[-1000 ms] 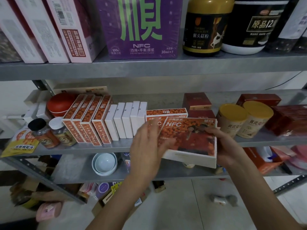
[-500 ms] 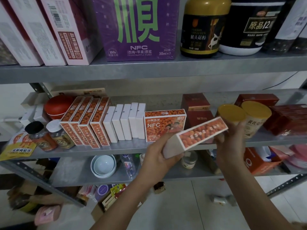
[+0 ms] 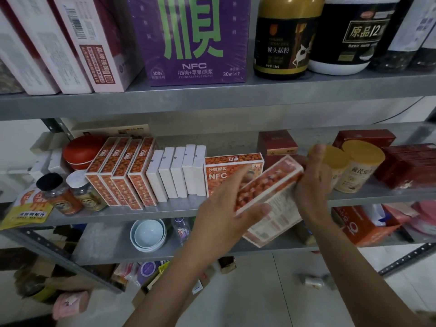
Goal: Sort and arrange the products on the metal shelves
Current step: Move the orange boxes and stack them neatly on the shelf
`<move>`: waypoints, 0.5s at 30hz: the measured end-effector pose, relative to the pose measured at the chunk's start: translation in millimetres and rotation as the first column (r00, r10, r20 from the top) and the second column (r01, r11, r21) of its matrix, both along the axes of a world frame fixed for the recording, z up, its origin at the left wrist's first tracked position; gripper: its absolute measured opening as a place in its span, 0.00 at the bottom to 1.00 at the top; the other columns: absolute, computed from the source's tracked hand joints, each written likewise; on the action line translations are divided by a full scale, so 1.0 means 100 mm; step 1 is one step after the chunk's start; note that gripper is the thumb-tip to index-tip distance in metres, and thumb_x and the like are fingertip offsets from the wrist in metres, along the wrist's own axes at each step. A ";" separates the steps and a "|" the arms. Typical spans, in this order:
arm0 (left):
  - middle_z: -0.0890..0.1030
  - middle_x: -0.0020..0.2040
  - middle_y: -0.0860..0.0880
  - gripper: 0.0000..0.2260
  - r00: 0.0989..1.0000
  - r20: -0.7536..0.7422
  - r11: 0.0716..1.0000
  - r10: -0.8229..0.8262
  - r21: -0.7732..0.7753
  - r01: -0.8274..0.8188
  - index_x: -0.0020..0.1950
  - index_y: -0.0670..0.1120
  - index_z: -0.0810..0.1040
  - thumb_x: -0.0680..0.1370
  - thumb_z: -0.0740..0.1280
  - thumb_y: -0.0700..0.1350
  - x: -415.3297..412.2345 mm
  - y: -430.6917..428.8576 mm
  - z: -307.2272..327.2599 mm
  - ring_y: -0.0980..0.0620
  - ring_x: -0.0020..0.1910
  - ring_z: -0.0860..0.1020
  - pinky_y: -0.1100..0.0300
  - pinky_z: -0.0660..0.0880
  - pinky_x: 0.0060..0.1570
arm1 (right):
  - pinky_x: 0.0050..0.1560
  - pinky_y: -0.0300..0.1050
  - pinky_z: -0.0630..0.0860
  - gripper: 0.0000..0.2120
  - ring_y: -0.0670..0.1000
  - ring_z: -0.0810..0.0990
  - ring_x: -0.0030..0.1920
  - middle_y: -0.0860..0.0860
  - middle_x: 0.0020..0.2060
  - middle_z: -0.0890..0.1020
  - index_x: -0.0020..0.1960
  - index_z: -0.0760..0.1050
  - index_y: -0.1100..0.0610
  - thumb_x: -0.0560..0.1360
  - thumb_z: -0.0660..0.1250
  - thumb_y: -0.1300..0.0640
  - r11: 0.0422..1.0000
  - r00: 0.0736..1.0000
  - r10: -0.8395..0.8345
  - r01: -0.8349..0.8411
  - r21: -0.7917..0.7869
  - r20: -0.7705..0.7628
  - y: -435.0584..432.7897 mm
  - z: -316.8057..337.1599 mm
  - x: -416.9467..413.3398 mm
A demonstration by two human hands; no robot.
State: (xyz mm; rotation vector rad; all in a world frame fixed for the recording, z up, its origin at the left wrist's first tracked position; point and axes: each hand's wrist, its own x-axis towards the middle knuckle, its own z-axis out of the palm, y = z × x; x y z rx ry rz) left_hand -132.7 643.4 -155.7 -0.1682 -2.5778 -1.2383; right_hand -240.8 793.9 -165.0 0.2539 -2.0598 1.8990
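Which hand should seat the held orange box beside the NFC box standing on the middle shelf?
Probably the right hand: it grips the held orange box's far end, on the side of the gap beside the standing NFC box. The left hand supports its near end.

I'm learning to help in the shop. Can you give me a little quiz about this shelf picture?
1. True or false: both hands hold the orange box.
2. How many white boxes stand in a row on the middle shelf?
3. Is the purple box A) above or B) below the yellow-lidded tubs?

Key: 1. True: left hand and right hand grip it, tilted. 2. Five. 3. A.
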 end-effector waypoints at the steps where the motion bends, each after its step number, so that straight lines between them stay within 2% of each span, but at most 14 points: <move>1: 0.75 0.60 0.65 0.29 0.999 0.000 0.989 0.033 -0.145 -0.033 0.70 0.68 0.58 0.72 0.59 0.72 -0.02 0.02 -0.03 0.67 0.51 0.76 0.61 0.78 0.48 | 0.35 0.44 0.78 0.36 0.51 0.81 0.28 0.50 0.25 0.80 0.29 0.78 0.54 0.77 0.43 0.35 0.997 1.000 0.014 -0.012 0.071 -0.022 -0.03 0.02 0.00; 2: 0.77 0.59 0.62 0.27 0.997 -0.020 0.972 0.073 -0.225 -0.075 0.71 0.61 0.60 0.75 0.59 0.69 -0.05 0.04 -0.05 0.65 0.49 0.76 0.59 0.79 0.48 | 0.37 0.47 0.78 0.37 0.54 0.82 0.29 0.54 0.26 0.80 0.31 0.79 0.57 0.77 0.42 0.36 0.990 0.999 0.029 -0.025 0.140 -0.028 -0.07 0.04 -0.01; 4: 0.79 0.53 0.58 0.24 0.985 -0.063 0.952 0.159 -0.253 -0.170 0.66 0.54 0.67 0.76 0.56 0.66 -0.09 0.03 -0.10 0.60 0.45 0.79 0.57 0.79 0.46 | 0.35 0.44 0.76 0.40 0.53 0.81 0.30 0.55 0.27 0.81 0.35 0.79 0.65 0.77 0.43 0.35 0.975 0.997 0.074 -0.075 0.208 0.011 -0.11 0.09 -0.03; 6: 0.79 0.47 0.57 0.24 0.972 -0.045 0.949 0.229 -0.212 -0.233 0.61 0.53 0.69 0.75 0.54 0.68 -0.09 -0.03 -0.15 0.60 0.41 0.80 0.59 0.79 0.41 | 0.35 0.39 0.77 0.32 0.48 0.82 0.32 0.51 0.30 0.82 0.38 0.80 0.58 0.80 0.48 0.38 0.965 0.991 0.131 -0.132 0.226 0.017 -0.10 0.12 -0.05; 8: 0.81 0.43 0.56 0.24 0.953 0.070 0.956 0.294 -0.010 -0.294 0.57 0.54 0.71 0.72 0.54 0.69 -0.09 -0.10 -0.17 0.60 0.38 0.81 0.60 0.80 0.38 | 0.44 0.46 0.81 0.16 0.47 0.83 0.43 0.47 0.42 0.83 0.49 0.78 0.50 0.81 0.55 0.42 0.961 0.993 0.113 -0.098 0.257 -0.045 -0.01 0.08 -0.05; 9: 0.82 0.43 0.55 0.23 0.941 0.133 0.933 0.312 0.143 -0.330 0.54 0.53 0.72 0.71 0.55 0.69 -0.09 -0.14 -0.18 0.59 0.37 0.82 0.60 0.81 0.37 | 0.49 0.49 0.81 0.13 0.47 0.82 0.49 0.48 0.51 0.82 0.56 0.74 0.48 0.79 0.59 0.42 0.968 0.996 0.088 -0.079 0.237 -0.031 0.06 0.03 -0.04; 11: 0.84 0.43 0.51 0.21 0.915 0.241 0.817 0.324 0.417 -0.399 0.52 0.50 0.76 0.73 0.59 0.66 -0.10 -0.22 -0.21 0.57 0.38 0.84 0.62 0.81 0.35 | 0.54 0.47 0.80 0.26 0.46 0.80 0.56 0.46 0.60 0.77 0.67 0.68 0.47 0.72 0.68 0.41 0.985 0.989 0.116 -0.127 0.118 0.094 0.18 -0.10 0.02; 12: 0.85 0.43 0.51 0.20 0.899 0.302 0.746 0.318 0.506 -0.434 0.52 0.49 0.78 0.75 0.60 0.63 -0.11 -0.25 -0.22 0.56 0.38 0.84 0.63 0.80 0.34 | 0.56 0.47 0.79 0.31 0.45 0.80 0.57 0.46 0.62 0.77 0.69 0.65 0.46 0.70 0.71 0.41 0.977 0.958 0.202 -0.211 0.022 0.201 0.24 -0.17 0.06; 13: 0.85 0.42 0.52 0.19 0.884 0.355 0.677 0.304 0.572 -0.463 0.52 0.48 0.79 0.77 0.61 0.62 -0.12 -0.27 -0.23 0.56 0.39 0.84 0.65 0.79 0.33 | 0.56 0.50 0.80 0.34 0.47 0.81 0.57 0.48 0.62 0.77 0.71 0.64 0.45 0.69 0.73 0.44 0.942 0.891 0.335 -0.319 -0.101 0.307 0.27 -0.24 0.10; 15: 0.85 0.38 0.55 0.16 0.862 0.426 0.569 0.275 0.651 -0.503 0.50 0.49 0.79 0.78 0.61 0.60 -0.15 -0.27 -0.24 0.56 0.37 0.84 0.67 0.77 0.29 | 0.58 0.58 0.78 0.37 0.54 0.82 0.59 0.54 0.63 0.79 0.73 0.62 0.45 0.69 0.76 0.49 0.812 0.679 0.584 -0.478 -0.335 0.446 0.29 -0.36 0.20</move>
